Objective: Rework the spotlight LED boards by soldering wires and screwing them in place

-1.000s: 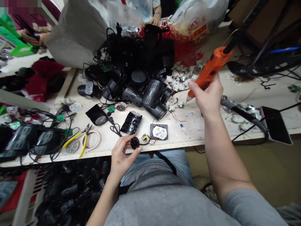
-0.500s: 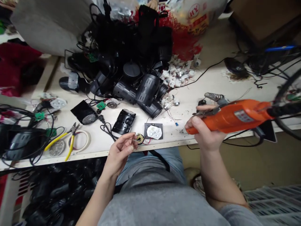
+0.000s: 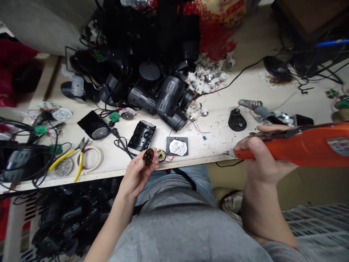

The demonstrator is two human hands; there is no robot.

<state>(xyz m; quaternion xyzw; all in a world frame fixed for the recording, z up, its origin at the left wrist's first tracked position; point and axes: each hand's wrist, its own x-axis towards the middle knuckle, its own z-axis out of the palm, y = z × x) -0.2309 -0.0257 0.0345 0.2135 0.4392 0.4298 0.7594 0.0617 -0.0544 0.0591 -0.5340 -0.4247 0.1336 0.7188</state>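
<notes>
My left hand (image 3: 135, 177) pinches a dark round disc with small marks (image 3: 148, 157) at the front edge of the bench. Touching or just beside its fingertips is a round yellowish part (image 3: 161, 155), with red wires close by. A white lens plate with several clear lenses (image 3: 178, 147) lies on a black square base (image 3: 169, 141) to the right of it. My right hand (image 3: 261, 165) is wrapped round an orange electric screwdriver (image 3: 308, 143), its tip pointing left above the bench edge. An opened black housing (image 3: 142, 135) lies behind my left hand.
Yellow-handled cutters (image 3: 80, 160) lie across a tape roll (image 3: 96, 160) at the left. Black cylindrical housings (image 3: 170, 94) are piled at the back, beside small white motors (image 3: 201, 78). A soldering iron's coiled spring holder (image 3: 249, 104) stands at the right.
My left hand has turned, so the dark disc's face now shows. My right hand and the screwdriver have moved right, away from the lens plate. The view has shifted slightly.
</notes>
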